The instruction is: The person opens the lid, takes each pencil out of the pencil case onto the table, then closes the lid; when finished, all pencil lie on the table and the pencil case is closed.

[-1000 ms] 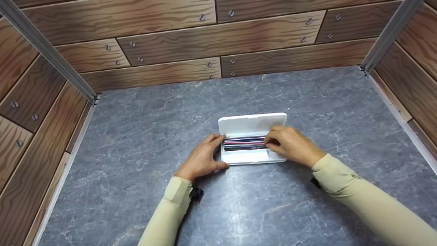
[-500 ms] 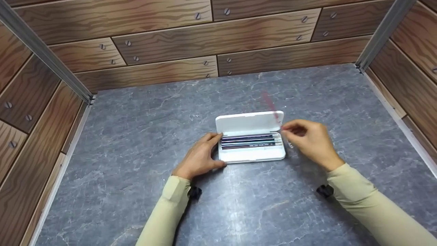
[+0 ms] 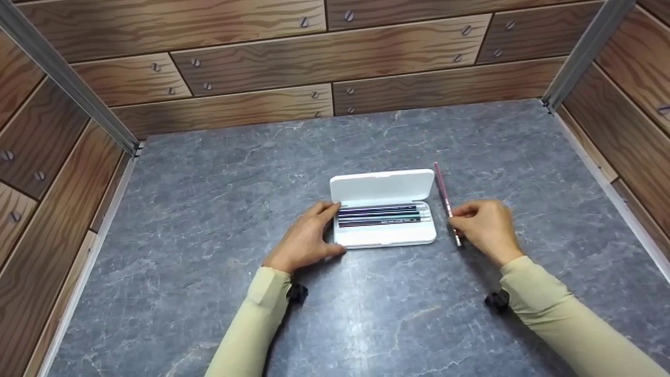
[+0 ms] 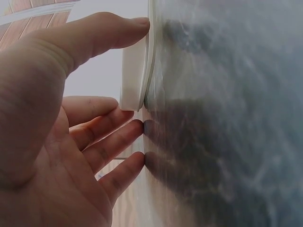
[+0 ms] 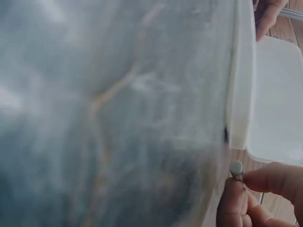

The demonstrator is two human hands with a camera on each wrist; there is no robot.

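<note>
A white pencil case (image 3: 387, 238) lies on the table with its lid (image 3: 382, 186) raised at the back. Several dark pencils (image 3: 377, 215) lie side by side along its rear part; the front strip is bare white. My left hand (image 3: 305, 242) holds the case's left end, thumb at the front edge and fingers at the rear corner. To the right of the case, my right hand (image 3: 484, 228) pinches a red pencil (image 3: 443, 191) between thumb and fingers, its far end pointing away from me. The right wrist view shows its pale eraser end (image 5: 236, 167) beside the fingertips.
The grey marbled table (image 3: 235, 173) extends around the case on all sides. Wood-patterned panels (image 3: 251, 68) wall it in at the back, left and right, with metal posts (image 3: 581, 52) in the rear corners. Each wrist wears a dark strap device (image 3: 497, 301).
The right hand has lifted the red pencil out of the case, swung it upright to the right and brought it down beside the case. The left hand has stayed at the case.
</note>
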